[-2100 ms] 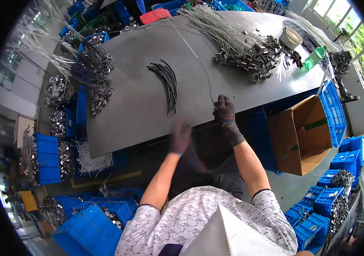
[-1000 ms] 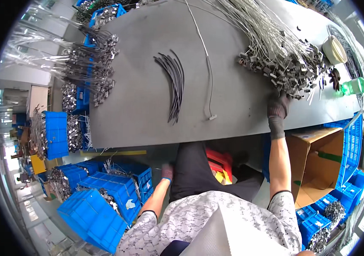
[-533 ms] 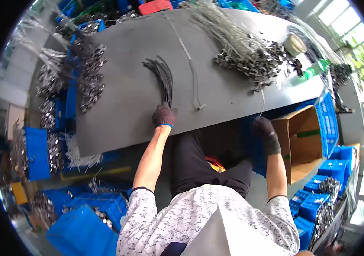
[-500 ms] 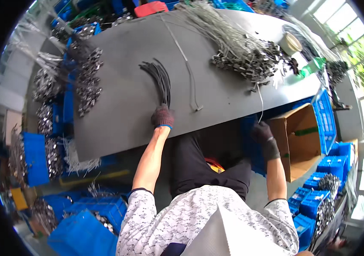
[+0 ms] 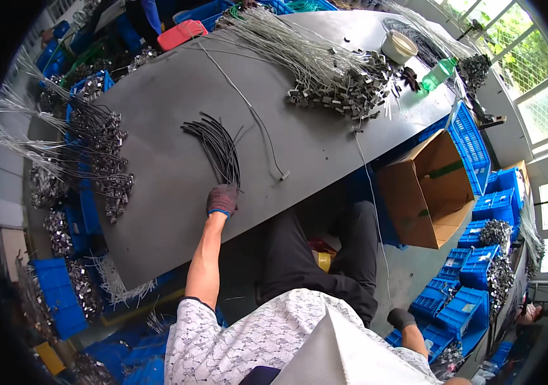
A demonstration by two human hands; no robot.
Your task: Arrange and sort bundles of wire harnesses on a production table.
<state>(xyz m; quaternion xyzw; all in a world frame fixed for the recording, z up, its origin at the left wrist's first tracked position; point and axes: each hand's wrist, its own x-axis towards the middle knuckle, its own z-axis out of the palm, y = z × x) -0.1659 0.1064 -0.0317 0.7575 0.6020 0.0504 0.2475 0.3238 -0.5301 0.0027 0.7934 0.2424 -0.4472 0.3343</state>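
Item: left hand point(image 5: 222, 201), gloved, at the table's near edge, set over the near ends of a fanned bunch of black tubes point(image 5: 218, 147); the fingers lie hidden under the back of the glove, so whether they pinch, clasp or merely rest cannot be told. Item: right hand point(image 5: 401, 318), dark-gloved, low and well out to the person's right, clear of the table; fingers curled, seemingly clenched on the far end of a pale cable point(image 5: 376, 212), though the contact itself is too small to make out. Said cable runs in a long, nearly straight line from the table edge, beside the heap of metal-ended cables point(image 5: 344, 83), down past the cardboard box point(image 5: 428, 189) to the hand. Item: one loose grey cable, laid singly across the metal table point(image 5: 165, 218), its small pale connector point(image 5: 285, 174) near the edge, between bunch and heap. Beyond, on the right: a white tub point(image 5: 400, 47) and a green bottle point(image 5: 439, 75). Step in hand, by judgement: drawing one cable out at full arm's length — the left hand minding the tubes meanwhile. What the next move appears to call for: an even, gentle pull that frees the cable without snagging neighbours, and — on the left — single tubes kept apart, their slender, overlapping ends being easy to pick up in twos.
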